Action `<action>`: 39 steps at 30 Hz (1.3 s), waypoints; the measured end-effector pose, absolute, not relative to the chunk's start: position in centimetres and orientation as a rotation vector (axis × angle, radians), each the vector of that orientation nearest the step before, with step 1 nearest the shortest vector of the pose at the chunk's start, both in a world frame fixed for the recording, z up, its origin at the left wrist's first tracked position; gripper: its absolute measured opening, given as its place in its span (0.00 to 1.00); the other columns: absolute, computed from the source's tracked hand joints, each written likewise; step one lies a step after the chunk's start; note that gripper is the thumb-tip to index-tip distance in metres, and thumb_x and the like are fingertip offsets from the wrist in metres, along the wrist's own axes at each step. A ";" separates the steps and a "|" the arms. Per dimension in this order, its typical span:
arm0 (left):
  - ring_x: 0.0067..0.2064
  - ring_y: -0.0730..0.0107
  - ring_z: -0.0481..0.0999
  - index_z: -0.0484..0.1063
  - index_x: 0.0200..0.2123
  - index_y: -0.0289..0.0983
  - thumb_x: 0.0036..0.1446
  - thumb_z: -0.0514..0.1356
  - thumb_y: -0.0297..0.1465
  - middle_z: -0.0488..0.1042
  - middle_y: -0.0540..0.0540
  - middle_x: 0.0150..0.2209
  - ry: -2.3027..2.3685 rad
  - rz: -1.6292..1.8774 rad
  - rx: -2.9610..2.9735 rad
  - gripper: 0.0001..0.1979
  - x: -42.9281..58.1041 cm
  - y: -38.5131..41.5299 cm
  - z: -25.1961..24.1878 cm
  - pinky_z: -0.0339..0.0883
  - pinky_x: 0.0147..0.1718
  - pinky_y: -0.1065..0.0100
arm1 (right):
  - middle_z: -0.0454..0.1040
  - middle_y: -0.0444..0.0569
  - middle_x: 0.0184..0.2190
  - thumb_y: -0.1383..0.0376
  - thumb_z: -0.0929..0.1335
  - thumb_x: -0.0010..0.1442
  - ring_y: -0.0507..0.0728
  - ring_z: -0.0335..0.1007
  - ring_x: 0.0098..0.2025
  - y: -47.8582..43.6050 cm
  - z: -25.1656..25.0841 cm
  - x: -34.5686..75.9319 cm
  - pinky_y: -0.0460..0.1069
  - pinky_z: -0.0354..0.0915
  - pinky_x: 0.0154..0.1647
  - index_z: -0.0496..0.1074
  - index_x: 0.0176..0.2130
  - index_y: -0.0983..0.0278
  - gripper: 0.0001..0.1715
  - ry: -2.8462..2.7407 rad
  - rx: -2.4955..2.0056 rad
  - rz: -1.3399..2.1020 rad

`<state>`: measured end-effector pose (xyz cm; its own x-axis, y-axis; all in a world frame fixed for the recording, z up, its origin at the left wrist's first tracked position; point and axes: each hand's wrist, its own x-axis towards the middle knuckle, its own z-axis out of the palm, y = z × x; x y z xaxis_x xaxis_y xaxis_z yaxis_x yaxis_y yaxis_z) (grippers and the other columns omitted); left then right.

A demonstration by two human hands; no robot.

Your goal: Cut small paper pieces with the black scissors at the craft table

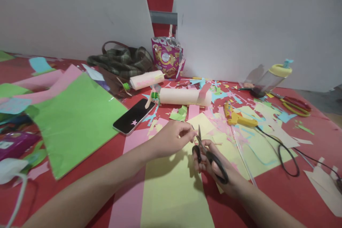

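Note:
My right hand (213, 165) grips black-handled scissors (207, 153), blades pointing up and away. My left hand (173, 137) is closed in a pinch right at the blade tips, holding something too small to make out. Both hands hover over a pale yellow sheet (171, 188) and a pink sheet (130, 192) on the red table (294, 196).
A phone (133, 115) lies screen-up left of the hands, beside a large green sheet (74, 121). Two paper-wrapped rolls (184, 97), a yellow glue gun (237, 117) with black cord, red-yellow scissors (294, 105), a bottle (269, 78), a snack bag (167, 57), a plaid bag (120, 60) and paper scraps lie behind.

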<state>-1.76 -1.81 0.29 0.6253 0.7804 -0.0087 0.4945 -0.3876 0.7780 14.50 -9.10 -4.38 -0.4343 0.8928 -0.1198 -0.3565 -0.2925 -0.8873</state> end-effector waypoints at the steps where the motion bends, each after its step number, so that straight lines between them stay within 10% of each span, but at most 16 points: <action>1: 0.23 0.77 0.61 0.65 0.21 0.34 0.53 0.46 0.33 0.63 0.53 0.19 0.998 0.467 2.063 0.15 -1.7 -1.8 0.3 0.52 0.23 0.75 | 0.59 0.45 0.31 0.51 0.66 0.45 0.54 0.59 0.33 -9.1 -4.3 14.5 0.47 0.56 0.32 0.56 0.37 0.57 0.22 -1.044 -0.804 1.845; 39: 0.21 0.79 0.56 0.58 0.19 0.34 0.54 0.45 0.34 0.57 0.54 0.17 0.974 0.466 2.103 0.15 -1.9 -1.5 0.0 0.49 0.22 0.75 | 0.64 0.46 0.28 0.52 0.63 0.50 0.51 0.57 0.25 -9.3 -4.6 14.3 0.45 0.52 0.23 0.56 0.37 0.58 0.18 -1.082 -0.798 1.831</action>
<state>-1.90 -1.53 0.02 0.6426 0.7661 0.0113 0.4898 -0.4221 0.7628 14.28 -9.29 -4.60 -0.4420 0.8913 -0.1014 -0.3408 -0.2714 -0.9001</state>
